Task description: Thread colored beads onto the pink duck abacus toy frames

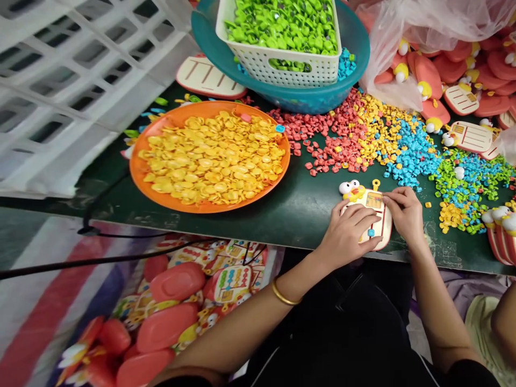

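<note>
A cream plastic toy board (386, 236) with a duck head (353, 191), big white eyes and a yellow loop on top lies at the table's front edge. My left hand (349, 234) grips it from the left, fingers across its face and thumb near the lower edge. A small blue bead piece (371, 233) sits on the board by the thumb. At the board's upper right corner, beside a yellow printed panel (374, 200), my right hand (405, 212) has thumb and fingertips pinched together. Whatever they pinch is hidden.
Loose red (341, 150), yellow and blue bead pieces spread behind the board. An orange tray (135, 177) of yellow ovals stands left. A white basket (242, 56) of green pieces sits in a teal basin (282, 99). Red toys (177, 282) lie below; a person's arm (503, 322) shows right.
</note>
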### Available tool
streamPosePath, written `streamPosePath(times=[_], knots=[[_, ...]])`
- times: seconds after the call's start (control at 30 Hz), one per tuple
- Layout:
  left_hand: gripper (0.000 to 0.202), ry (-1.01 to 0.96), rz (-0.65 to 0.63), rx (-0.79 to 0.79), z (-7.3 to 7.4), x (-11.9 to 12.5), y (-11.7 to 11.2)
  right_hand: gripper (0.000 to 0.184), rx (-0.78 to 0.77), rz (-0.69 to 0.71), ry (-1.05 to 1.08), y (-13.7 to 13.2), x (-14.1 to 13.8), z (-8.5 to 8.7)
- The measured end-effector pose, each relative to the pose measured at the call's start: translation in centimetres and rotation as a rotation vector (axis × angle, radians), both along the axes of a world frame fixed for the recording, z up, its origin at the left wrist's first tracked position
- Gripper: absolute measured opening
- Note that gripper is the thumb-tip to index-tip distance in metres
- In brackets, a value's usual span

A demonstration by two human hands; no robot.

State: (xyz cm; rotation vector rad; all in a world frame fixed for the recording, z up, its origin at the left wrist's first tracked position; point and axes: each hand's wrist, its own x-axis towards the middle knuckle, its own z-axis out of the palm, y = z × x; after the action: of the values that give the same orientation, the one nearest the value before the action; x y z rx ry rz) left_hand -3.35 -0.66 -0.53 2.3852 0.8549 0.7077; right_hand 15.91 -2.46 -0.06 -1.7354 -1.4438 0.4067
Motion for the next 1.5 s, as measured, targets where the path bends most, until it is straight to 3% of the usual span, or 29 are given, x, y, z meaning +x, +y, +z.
streamPosePath(times=[0.1,0.23,0.3,0.33,0.47,0.57,0.73,0.97,1.13,1.23,1.37,1.5], knots=[[0.042,-0.003,0.049,-0.009,-0.3,0.0,-0.2,0.022,0.029,-0.007,-0.104,-1.0,-1.4,-0.5],[0.033,0.005,0.07,-0.005,-0.4,0.1,-0.1,0.026,0.058,0.122,-0.214,-2.9,-2.7,-0.6],[0.033,0.01,0.071,0.002,-0.5,0.2,0.0,0.031,0.06,0.227,-0.199,-2.8,-2.3,-0.4],[0.034,0.012,0.07,0.0,-0.5,0.2,0.1,0.032,0.071,0.212,-0.197,-2.4,-1.6,-0.3],[0.042,0.048,0.003,0.012,-0.2,0.2,0.4,0.022,0.082,-0.219,-0.317,-0.2,3.9,0.2],[0.045,0.07,-0.053,0.026,0.0,0.3,0.4,0.019,0.024,-0.27,-0.277,0.6,6.1,0.3],[0.045,-0.005,-0.01,0.002,-0.2,0.3,0.3,0.016,-0.019,-0.094,0.062,0.1,2.4,0.3],[0.052,-0.062,0.054,-0.013,-0.5,0.4,0.0,0.022,0.056,-0.018,-0.153,-1.9,-1.8,-0.7],[0.054,-0.004,0.117,-0.059,-0.4,0.6,0.0,0.022,0.069,0.107,-0.051,-2.7,-1.8,-0.2],[0.062,0.025,0.137,-0.076,-0.3,0.7,0.0,0.02,0.078,0.097,0.057,-2.1,-0.5,0.6],[0.067,0.037,0.142,-0.077,-0.2,0.7,0.0,0.014,0.031,0.136,-0.09,-2.1,-0.6,0.4],[0.061,0.026,0.105,-0.037,-0.4,0.5,0.3,0.019,0.064,0.106,-0.139,-2.1,-1.4,-0.4]])
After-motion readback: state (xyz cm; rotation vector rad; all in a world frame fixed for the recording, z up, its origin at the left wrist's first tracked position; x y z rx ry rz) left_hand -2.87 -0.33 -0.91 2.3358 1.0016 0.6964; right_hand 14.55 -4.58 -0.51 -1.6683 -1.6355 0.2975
